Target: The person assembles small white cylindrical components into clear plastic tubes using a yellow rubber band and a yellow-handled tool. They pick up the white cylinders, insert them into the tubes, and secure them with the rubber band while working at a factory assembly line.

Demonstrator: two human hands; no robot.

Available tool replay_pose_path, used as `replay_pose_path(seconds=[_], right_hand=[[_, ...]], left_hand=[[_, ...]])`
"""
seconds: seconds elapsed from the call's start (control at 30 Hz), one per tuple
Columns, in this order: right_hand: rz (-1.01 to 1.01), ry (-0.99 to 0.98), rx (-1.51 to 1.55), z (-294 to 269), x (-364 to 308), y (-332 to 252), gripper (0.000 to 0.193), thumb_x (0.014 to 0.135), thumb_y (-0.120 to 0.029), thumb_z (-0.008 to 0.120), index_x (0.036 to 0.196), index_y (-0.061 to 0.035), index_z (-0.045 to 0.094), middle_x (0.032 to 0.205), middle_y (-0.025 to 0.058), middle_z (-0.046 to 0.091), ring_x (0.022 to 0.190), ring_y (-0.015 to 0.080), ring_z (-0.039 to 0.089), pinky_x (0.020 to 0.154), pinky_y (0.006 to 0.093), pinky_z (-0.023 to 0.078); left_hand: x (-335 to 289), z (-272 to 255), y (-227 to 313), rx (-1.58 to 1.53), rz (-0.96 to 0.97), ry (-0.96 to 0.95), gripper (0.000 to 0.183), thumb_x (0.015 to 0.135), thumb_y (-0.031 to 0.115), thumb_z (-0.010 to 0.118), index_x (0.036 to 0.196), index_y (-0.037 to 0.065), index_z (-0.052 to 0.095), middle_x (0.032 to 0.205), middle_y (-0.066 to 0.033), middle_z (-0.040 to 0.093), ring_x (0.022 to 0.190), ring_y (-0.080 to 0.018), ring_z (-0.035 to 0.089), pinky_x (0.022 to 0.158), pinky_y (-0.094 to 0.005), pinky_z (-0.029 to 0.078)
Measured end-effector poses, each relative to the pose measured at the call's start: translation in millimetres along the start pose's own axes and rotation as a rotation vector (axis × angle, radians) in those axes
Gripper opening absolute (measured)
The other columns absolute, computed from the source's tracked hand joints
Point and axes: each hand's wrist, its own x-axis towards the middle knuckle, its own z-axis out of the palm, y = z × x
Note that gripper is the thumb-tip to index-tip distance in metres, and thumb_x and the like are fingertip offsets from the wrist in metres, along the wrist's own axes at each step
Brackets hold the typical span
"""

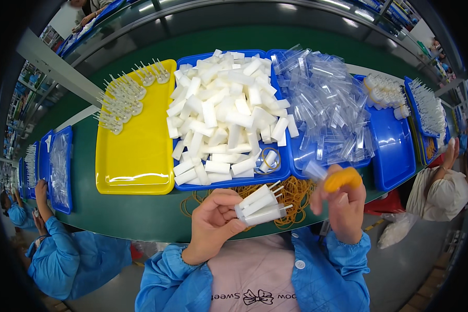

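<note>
My left hand (pixel 216 223) is closed around a small bundle of white foam pieces (pixel 262 203) with transparent plastic ends and thin white sticks pointing out to the right. Close by on the right, my right hand (pixel 343 203) is smeared by motion. An orange finger cover (pixel 343 179) sits on one of its fingers. A transparent plastic sleeve (pixel 314 170) juts from those fingers toward the left, and it is blurred too. Beneath the hands lies a heap of tan rubber bands (pixel 294 200) at the table's near edge.
White foam blocks (pixel 223 112) overfill a blue tray. Transparent sleeves (pixel 327 99) fill another to its right. A yellow tray (pixel 135 156) holds sticks with white bases (pixel 122 101). Further right, a blue tray (pixel 392 151) carries round white parts (pixel 385 91). Co-workers sit on both sides.
</note>
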Motion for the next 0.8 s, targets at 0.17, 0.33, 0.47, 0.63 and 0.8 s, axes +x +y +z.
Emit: replay_pose_path(seconds=[0.17, 0.33, 0.47, 0.63, 0.8], right_hand=[[0.031, 0.088, -0.313, 6, -4, -11, 0.021, 0.085, -0.006, 0.055, 0.104, 0.0012, 0.056, 0.086, 0.0057, 0.054, 0.069, 0.0089, 0.049, 0.068, 0.0227, 0.040], [0.021, 0.048, -0.268, 5, 8, -7, 0.020, 0.083, -0.002, 0.057, 0.102, 0.0020, 0.058, 0.089, 0.0044, 0.055, 0.077, 0.0107, 0.054, 0.074, 0.0248, 0.043], [0.093, 0.050, -0.187, 6, 9, -3, 0.024, 0.084, -0.001, 0.058, 0.107, 0.0023, 0.056, 0.090, 0.0055, 0.057, 0.083, 0.0122, 0.057, 0.079, 0.0269, 0.047], [0.063, 0.149, -0.073, 7, 5, 12, 0.033, 0.083, -0.001, 0.062, 0.114, 0.0026, 0.052, 0.091, 0.0065, 0.059, 0.083, 0.0128, 0.058, 0.079, 0.0271, 0.048], [0.046, 0.175, -0.078, 6, 3, 17, 0.033, 0.082, -0.001, 0.064, 0.112, 0.0023, 0.053, 0.090, 0.0068, 0.060, 0.083, 0.0133, 0.060, 0.079, 0.0265, 0.049]], left_hand=[[-4, -2, -1, 0.254, 0.149, -0.011, 0.038, 0.074, -0.004, 0.074, 0.108, -0.004, 0.056, 0.114, -0.0129, 0.048, 0.104, -0.0198, 0.056, 0.090, -0.0322, 0.050], [-7, -2, -1, 0.442, 0.251, -0.006, 0.040, 0.070, 0.002, 0.079, 0.105, -0.002, 0.060, 0.111, -0.0132, 0.050, 0.100, -0.0196, 0.055, 0.087, -0.0311, 0.048], [-8, 0, -2, 0.497, 0.281, 0.012, 0.039, 0.070, 0.009, 0.081, 0.102, -0.001, 0.061, 0.108, -0.0133, 0.050, 0.097, -0.0196, 0.054, 0.084, -0.0316, 0.047], [-6, -1, -1, 0.578, 0.312, -0.007, 0.040, 0.069, 0.010, 0.082, 0.101, 0.000, 0.061, 0.107, -0.0132, 0.051, 0.096, -0.0195, 0.054, 0.083, -0.0308, 0.046], [-5, 2, -1, 0.589, 0.326, 0.027, 0.041, 0.063, 0.004, 0.083, 0.099, 0.000, 0.064, 0.104, -0.0121, 0.058, 0.093, -0.0196, 0.057, 0.079, -0.0286, 0.045]])
